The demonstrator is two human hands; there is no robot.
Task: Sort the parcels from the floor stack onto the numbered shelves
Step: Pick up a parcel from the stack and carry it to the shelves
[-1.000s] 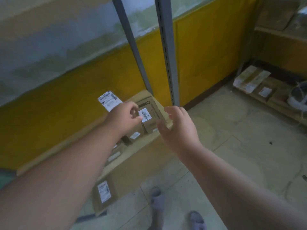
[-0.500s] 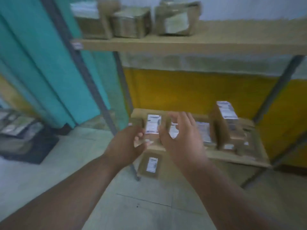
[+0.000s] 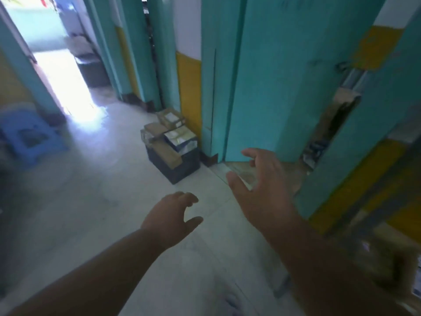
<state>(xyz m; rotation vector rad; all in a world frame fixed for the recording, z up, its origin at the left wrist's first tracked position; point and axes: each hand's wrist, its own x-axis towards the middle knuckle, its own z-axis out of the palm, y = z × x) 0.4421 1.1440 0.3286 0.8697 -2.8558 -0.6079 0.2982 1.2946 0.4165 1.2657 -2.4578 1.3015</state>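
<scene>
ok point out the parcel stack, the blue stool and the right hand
parcel stack (image 3: 169,142): head view, top parcels of the pile
blue stool (image 3: 29,137): head view, its seat top
right hand (image 3: 262,179): head view, back of the hand

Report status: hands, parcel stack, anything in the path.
Left hand and right hand both empty, fingers loose. Parcel stack on the floor ahead by the teal door, untouched. Bare floor between; nothing in the way.
</scene>
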